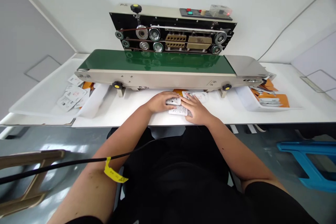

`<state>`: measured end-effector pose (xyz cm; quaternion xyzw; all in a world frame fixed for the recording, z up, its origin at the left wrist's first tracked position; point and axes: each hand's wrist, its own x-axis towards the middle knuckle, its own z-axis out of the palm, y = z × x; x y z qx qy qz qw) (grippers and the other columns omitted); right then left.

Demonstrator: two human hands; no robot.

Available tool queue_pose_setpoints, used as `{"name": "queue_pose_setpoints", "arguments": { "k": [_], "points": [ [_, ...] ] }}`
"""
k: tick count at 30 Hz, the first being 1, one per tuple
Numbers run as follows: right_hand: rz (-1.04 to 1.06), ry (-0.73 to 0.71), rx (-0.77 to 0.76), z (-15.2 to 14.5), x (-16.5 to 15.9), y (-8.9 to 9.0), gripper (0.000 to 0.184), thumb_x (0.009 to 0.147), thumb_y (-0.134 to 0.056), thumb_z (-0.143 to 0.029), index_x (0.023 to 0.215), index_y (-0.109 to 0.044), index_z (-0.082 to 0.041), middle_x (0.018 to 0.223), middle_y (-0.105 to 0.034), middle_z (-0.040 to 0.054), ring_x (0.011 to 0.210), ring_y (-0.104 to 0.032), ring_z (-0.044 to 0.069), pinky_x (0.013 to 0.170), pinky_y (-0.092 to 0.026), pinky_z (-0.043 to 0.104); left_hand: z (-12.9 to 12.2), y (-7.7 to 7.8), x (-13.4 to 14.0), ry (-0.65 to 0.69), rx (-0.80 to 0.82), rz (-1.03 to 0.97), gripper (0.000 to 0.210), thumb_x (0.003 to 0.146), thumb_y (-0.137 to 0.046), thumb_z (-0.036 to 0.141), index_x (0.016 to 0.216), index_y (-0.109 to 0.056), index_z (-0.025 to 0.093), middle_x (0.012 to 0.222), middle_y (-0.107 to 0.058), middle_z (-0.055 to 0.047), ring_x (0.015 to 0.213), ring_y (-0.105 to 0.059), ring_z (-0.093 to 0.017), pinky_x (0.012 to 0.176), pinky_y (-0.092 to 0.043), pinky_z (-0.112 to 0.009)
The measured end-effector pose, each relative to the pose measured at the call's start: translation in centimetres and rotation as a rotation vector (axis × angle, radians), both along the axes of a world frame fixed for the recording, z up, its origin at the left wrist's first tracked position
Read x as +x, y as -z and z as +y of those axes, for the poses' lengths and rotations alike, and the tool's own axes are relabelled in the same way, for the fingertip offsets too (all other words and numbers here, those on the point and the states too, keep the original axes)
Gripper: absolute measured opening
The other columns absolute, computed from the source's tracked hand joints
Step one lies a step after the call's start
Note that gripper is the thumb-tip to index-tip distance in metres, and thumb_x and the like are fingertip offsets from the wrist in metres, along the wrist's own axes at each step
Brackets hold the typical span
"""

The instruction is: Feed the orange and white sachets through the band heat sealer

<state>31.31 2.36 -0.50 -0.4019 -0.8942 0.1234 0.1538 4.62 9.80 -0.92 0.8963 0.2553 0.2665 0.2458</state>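
Observation:
My left hand (160, 102) is closed around a small white printed packet (173, 101), thumb on its near side and fingers on its far side. Flat on the table beneath it lies a second white packet (178, 110) with lines of small print. My right hand (197, 109) lies over the right ends of these packets, fingers apart and stretched to the left, fingertips touching them. Just beyond the hands, another white packet (201, 97) and an orange packet (178, 92) lie partly hidden.
A band sealing machine (168, 80) with a green belt (157, 62) stands behind my hands. At left, a translucent bin (96, 103) holds white and orange packets; another bin (244, 99) stands at right. A black cable (78, 161) crosses my left arm. A blue stool (301, 147) is at lower right.

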Motion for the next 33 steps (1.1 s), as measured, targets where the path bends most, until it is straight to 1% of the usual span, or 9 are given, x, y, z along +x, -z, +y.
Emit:
{"name": "queue_pose_setpoints", "arguments": {
  "k": [3,7,10,14,17,20,26,30,33],
  "points": [
    [0.072,-0.044,-0.052,-0.2,0.5,-0.4,0.072,0.080,-0.061,-0.019,0.151,-0.052,-0.028,0.173,-0.024,0.0048,0.162,-0.013,0.035,0.128,-0.010,0.068,0.0,-0.1,0.0,0.022,0.022,-0.042,0.046,0.094,-0.071,0.043,0.135,-0.069,0.024,0.138,-0.069,-0.014,0.131,-0.064,-0.030,0.113,-0.049,-0.051],
    [0.264,-0.001,-0.018,-0.3,0.7,-0.7,0.062,0.080,-0.060,-0.017,0.141,-0.056,-0.029,0.171,-0.031,0.0061,0.161,-0.019,0.034,0.126,-0.009,0.071,-0.1,-0.8,0.1,-0.014,0.097,-0.132,0.033,0.102,-0.058,0.040,0.125,-0.073,0.022,0.124,-0.074,-0.014,0.118,-0.068,-0.027,0.106,-0.052,-0.047],
    [0.368,0.060,0.075,-0.2,0.7,-0.4,0.054,0.083,-0.064,-0.023,0.137,-0.057,-0.028,0.167,-0.037,0.0083,0.159,-0.025,0.036,0.125,-0.018,0.070,-0.4,-1.2,0.0,-0.180,0.094,-0.169,0.040,0.105,-0.049,0.047,0.124,-0.071,0.018,0.114,-0.074,-0.013,0.108,-0.069,-0.026,0.099,-0.053,-0.042],
    [0.396,0.109,0.179,0.3,0.0,0.2,0.049,0.088,-0.064,-0.027,0.137,-0.060,-0.028,0.154,-0.054,0.0090,0.148,-0.041,0.035,0.121,-0.036,0.063,-0.9,-1.2,0.0,-0.372,-0.090,-0.274,0.051,0.105,-0.043,0.058,0.130,-0.060,0.018,0.114,-0.071,-0.011,0.102,-0.068,-0.024,0.089,-0.055,-0.035],
    [0.421,0.177,0.219,0.8,-1.3,0.4,0.047,0.092,-0.061,-0.030,0.139,-0.061,-0.028,0.136,-0.066,0.0089,0.131,-0.053,0.034,0.114,-0.044,0.061,-0.9,-0.8,0.6,-0.272,-0.300,-0.437,0.056,0.101,-0.049,0.064,0.135,-0.048,0.019,0.115,-0.067,-0.011,0.091,-0.068,-0.021,0.076,-0.057,-0.032],
    [0.473,0.262,0.192,1.5,-3.1,0.3,0.045,0.093,-0.063,-0.035,0.136,-0.065,-0.027,0.123,-0.071,0.0105,0.122,-0.057,0.034,0.107,-0.050,0.057,-0.9,-0.3,1.1,-0.124,-0.438,-0.555,0.054,0.098,-0.056,0.064,0.129,-0.041,0.021,0.112,-0.065,-0.009,0.088,-0.067,-0.019,0.074,-0.058,-0.032],
    [0.677,0.369,-0.014,2.3,-4.4,0.5,0.027,0.098,-0.057,-0.043,0.110,-0.075,-0.026,0.101,-0.075,0.0071,0.093,-0.070,0.027,0.086,-0.059,0.044,-1.3,-1.0,0.6,-0.140,-0.305,-0.465,0.041,0.096,-0.064,0.057,0.104,-0.054,0.019,0.095,-0.063,-0.005,0.085,-0.061,-0.018,0.076,-0.052,-0.030],
    [0.767,0.256,-0.128,2.0,-3.2,1.3,0.037,0.099,-0.056,-0.046,0.123,-0.074,-0.026,0.120,-0.076,0.0070,0.109,-0.071,0.027,0.097,-0.058,0.044,-1.6,-1.7,0.6,-0.086,-0.354,-0.510,0.054,0.094,-0.068,0.054,0.131,-0.054,0.018,0.098,-0.067,-0.007,0.083,-0.063,-0.018,0.071,-0.051,-0.028],
    [0.823,0.227,-0.228,1.8,-2.6,1.8,0.039,0.096,-0.060,-0.047,0.124,-0.076,-0.024,0.125,-0.075,0.0080,0.117,-0.070,0.028,0.103,-0.056,0.044,-1.6,-1.8,0.8,-0.034,-0.416,-0.431,0.044,0.096,-0.064,0.052,0.122,-0.064,0.016,0.090,-0.070,-0.007,0.074,-0.063,-0.017,0.064,-0.049,-0.028]
  ]
}}
